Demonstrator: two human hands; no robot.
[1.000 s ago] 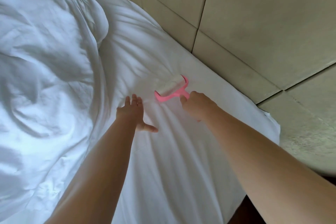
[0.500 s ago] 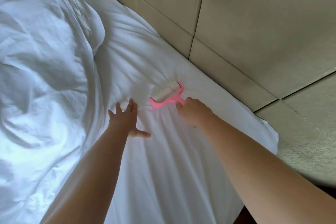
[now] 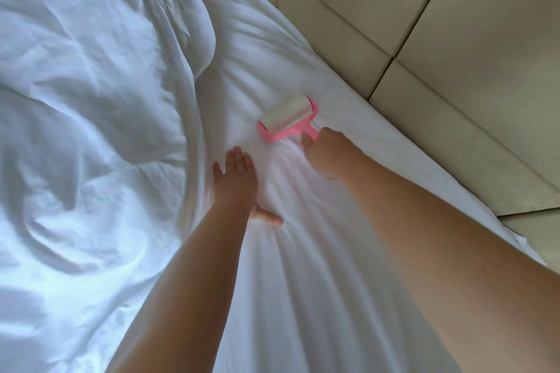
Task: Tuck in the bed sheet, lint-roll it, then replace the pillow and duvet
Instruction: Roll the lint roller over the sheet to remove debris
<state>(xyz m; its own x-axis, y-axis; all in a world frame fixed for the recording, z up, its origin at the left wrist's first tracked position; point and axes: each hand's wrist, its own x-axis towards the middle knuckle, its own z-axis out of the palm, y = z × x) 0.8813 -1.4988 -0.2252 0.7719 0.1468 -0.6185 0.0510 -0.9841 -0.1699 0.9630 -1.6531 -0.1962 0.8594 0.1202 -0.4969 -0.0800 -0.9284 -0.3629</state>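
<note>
Mid lint-rolling: right hand (image 3: 328, 154) gripping the pink lint roller (image 3: 288, 118) on the bed sheet (image 3: 303, 281), left hand (image 3: 235, 183) flat beside the roller; next, probably another pass over unrolled sheet near the duvet (image 3: 85, 130).

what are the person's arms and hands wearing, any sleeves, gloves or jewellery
Nothing shows on either arm. The left hand and right hand are bare, without gloves, and both forearms are uncovered to the frame's edge: no sleeves, watch or bracelet in view. Rings, if any, are too blurred to tell.
</note>
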